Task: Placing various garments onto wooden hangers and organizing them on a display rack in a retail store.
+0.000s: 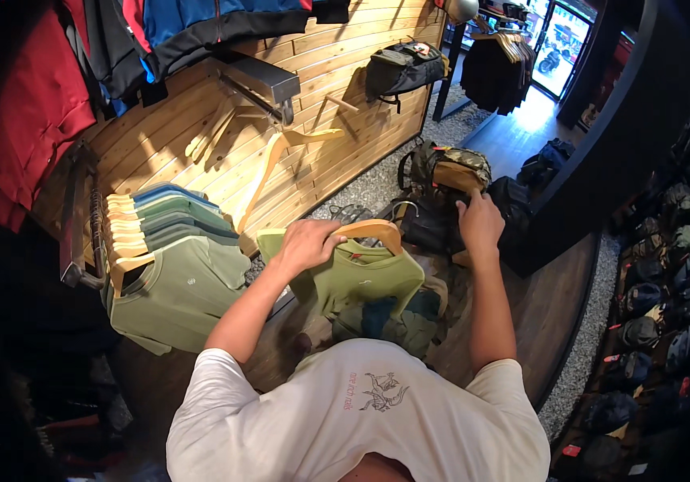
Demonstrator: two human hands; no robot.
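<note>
My left hand (310,243) is closed round one arm of a wooden hanger (381,230), at the shoulder of an olive-green T-shirt (361,277). The shirt hangs in front of me with its collar up, and the hanger's metal hook points away. My right hand (480,223) is raised to the right, apart from the shirt. Its thumb and forefinger stand apart, the other fingers are mostly hidden, and I see nothing held in it. Just beyond its fingertips is a camouflage backpack (473,163) with a tan-brown panel. Below the shirt lie darker green folded clothes (413,321).
On the left, several T-shirts (188,277) hang from a metal rail (80,217). A bare wooden hanger (268,169) hangs from a wall bracket (260,79). Jackets (216,28) hang above. A dark bag (401,72) is on the plank wall; a black pillar (578,153) and caps (642,329) stand right.
</note>
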